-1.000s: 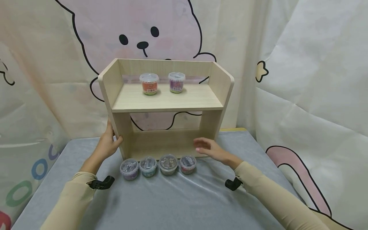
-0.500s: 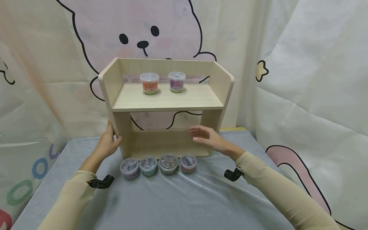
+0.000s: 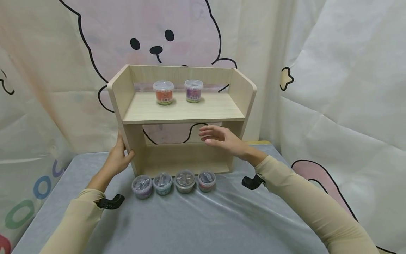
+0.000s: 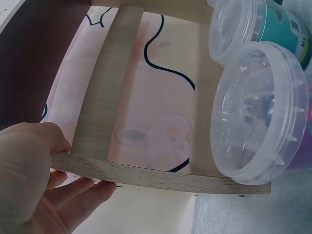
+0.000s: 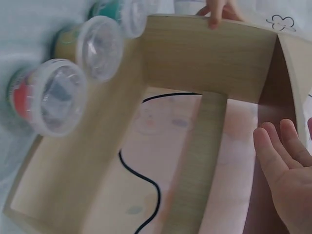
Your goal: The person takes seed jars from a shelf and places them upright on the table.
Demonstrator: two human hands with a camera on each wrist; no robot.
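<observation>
A pale wooden two-tier shelf (image 3: 184, 112) stands on the table. My left hand (image 3: 116, 158) holds the edge of its left side panel (image 4: 161, 178), thumb on the inner side and fingers on the outer side. In front of the lower compartment, near its right side, my right hand (image 3: 223, 140) is raised with fingers loosely extended and nothing in it. On the upper board sit two clear-lidded tubs, an orange-labelled tub (image 3: 164, 96) and a purple-labelled tub (image 3: 193, 93). Several more lidded tubs stand in a row before the shelf, among them a purple tub (image 3: 142, 187) and a red tub (image 3: 207, 181).
A grey-blue cloth (image 3: 177, 225) covers the table. Printed curtains (image 3: 333, 88) hang behind and at both sides. Black wrist straps (image 3: 111, 201) sit over both sleeves. A teal tub (image 3: 163, 184) and a yellowish tub (image 3: 185, 181) fill the row's middle.
My right hand has risen and moved left, from low at the shelf's right side to just below the upper board. The left hand stays on the side panel, and the tubs have not moved.
</observation>
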